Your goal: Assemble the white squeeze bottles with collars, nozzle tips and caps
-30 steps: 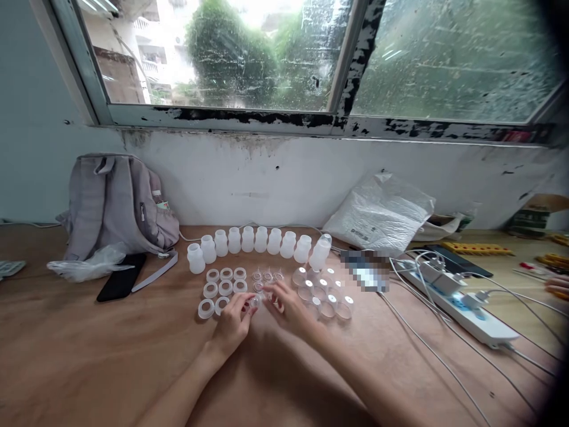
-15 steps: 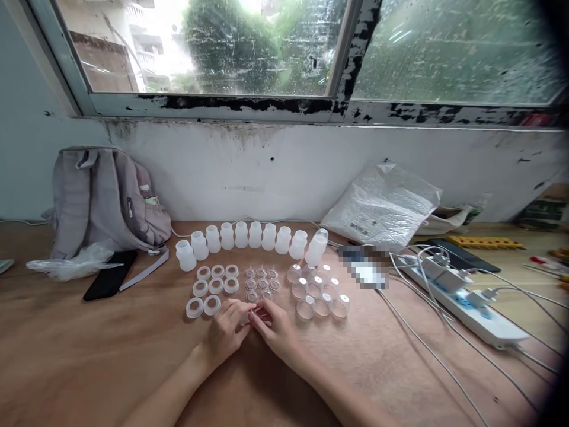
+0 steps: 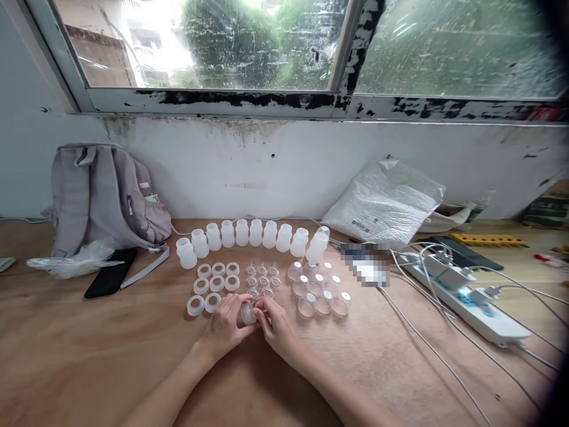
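In front of me, my left hand (image 3: 229,323) is closed around a small translucent screw ring (image 3: 248,314), tilted on its side. My right hand (image 3: 275,323) pinches at the ring's right edge with thumb and fingertips; whatever sits inside it there is hidden. Just beyond my fingers lie several clear silicone bottle nipples (image 3: 262,271) in rows. Left of them stand rows of white translucent screw rings (image 3: 195,305). On the right are several clear domed caps (image 3: 306,306). An arc of frosted baby bottles (image 3: 241,233) stands behind, the rightmost bottle (image 3: 317,246) with a clear cap on.
A grey backpack (image 3: 102,196), plastic bag (image 3: 75,261) and black phone (image 3: 109,279) lie at the left. A silver mailing bag (image 3: 384,204) leans on the wall. At the right, a white power strip (image 3: 471,308) trails several cables across the wooden table (image 3: 111,350).
The ring has turned up into view between my hands, its side now showing. My right fingers have shifted slightly to the right along it.
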`<state>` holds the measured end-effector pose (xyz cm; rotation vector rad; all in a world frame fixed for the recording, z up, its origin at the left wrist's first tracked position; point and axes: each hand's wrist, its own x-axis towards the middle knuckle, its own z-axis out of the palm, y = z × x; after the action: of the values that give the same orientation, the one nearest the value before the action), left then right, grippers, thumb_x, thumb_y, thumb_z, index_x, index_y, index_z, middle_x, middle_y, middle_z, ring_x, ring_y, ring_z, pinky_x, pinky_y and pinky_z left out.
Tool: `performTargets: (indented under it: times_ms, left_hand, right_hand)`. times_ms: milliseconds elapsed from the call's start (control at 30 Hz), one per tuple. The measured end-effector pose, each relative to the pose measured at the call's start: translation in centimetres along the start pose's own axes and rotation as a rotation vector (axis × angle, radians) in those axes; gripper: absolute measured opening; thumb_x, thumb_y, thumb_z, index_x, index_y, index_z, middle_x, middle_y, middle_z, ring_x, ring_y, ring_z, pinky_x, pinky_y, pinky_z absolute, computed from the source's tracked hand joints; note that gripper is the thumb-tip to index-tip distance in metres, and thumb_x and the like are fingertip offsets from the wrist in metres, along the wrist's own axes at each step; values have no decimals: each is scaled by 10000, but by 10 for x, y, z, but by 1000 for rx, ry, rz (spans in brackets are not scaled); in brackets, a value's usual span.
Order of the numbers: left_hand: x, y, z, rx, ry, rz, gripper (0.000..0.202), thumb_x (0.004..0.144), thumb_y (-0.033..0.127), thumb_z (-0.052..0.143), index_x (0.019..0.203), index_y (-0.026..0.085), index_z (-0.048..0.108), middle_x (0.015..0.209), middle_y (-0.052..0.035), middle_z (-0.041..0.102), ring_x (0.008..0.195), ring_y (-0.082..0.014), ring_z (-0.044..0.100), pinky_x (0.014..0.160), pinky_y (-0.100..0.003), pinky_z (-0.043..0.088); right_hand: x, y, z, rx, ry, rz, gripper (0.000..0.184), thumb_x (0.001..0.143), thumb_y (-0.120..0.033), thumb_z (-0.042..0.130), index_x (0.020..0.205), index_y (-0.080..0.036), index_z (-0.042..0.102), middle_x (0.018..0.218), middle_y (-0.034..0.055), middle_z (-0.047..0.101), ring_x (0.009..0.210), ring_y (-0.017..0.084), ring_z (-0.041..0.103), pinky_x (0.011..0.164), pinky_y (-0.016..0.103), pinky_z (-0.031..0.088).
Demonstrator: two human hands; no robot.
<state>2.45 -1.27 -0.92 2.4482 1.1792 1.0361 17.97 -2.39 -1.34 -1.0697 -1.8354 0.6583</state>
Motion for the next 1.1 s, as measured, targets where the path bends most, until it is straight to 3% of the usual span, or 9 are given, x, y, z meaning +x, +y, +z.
performTargets:
  times_ms: [133,333,467,600,833,1100]
  left_hand:
    - [1,4,-6,39,4,29,347,732,319,583,1040,206,472,948,-60,586,867,-211,540,764,-355,433]
    - [3,5,-11,61,8,99,316,747,344,567,1015,197,491,881,-55,602,819,-205,546,739,-349,428]
    - [2,7,-10,63,44,45,281,739,338,568,964,188,493,850,-51,600,777,-193,545,700,-329,436]
    - [0,8,-8,91,81,26,213,732,305,544,904,188,499,769,-32,578,704,-171,532,650,-302,431]
    - [0,5,-8,130,115,83,149,724,241,505,858,175,501,693,-24,558,641,-164,508,621,-299,408]
    - [-1,8,-16,142,71,165,224,795,212,391,995,171,486,747,-47,584,658,-169,503,651,-314,384]
  right_hand:
    - [2,-5,-4,56,-11,50,154,854,-270,390,751,-183,464,714,22,519,625,128,474,569,233,387]
    - [6,-10,-7,235,-84,252,286,852,-406,389,685,-183,454,613,-21,464,571,109,436,545,227,382]
    - [5,-9,0,519,-61,444,354,767,-534,465,677,-195,423,572,-43,441,516,108,476,521,253,444]
    - [2,-11,6,769,-139,582,394,744,-580,462,752,-189,413,481,-54,498,420,119,524,475,276,463]
    - [0,-17,7,946,-187,635,406,734,-575,489,769,-182,396,536,-51,533,396,108,553,444,241,448]
    - [2,-23,-2,901,-336,627,377,770,-557,456,772,-185,399,627,-49,539,438,106,595,416,183,400]
